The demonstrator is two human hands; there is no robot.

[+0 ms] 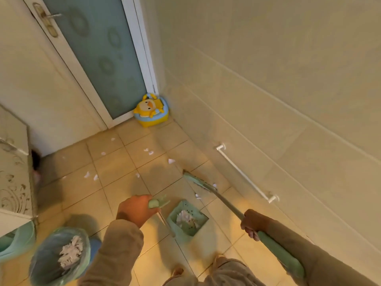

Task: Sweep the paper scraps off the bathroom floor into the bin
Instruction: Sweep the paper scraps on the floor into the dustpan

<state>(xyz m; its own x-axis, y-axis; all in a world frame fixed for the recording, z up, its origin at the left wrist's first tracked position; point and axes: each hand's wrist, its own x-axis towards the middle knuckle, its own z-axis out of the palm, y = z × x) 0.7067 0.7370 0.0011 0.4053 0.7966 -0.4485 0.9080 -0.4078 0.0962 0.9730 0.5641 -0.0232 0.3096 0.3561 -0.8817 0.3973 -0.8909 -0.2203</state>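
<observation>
While both hands grip broom (199,183) and dustpan (186,220), small white scraps (171,161) litter tiles.

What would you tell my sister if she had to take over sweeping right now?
Left hand: grip shut on the dustpan handle; the dustpan already holds scraps.
Right hand: grip shut on the broom handle; broom head is on the floor near the wall.
Bin at lower left has paper in it.
Left to do: loose scraps on the tiles toward the door, then empty the dustpan into the bin.
</observation>
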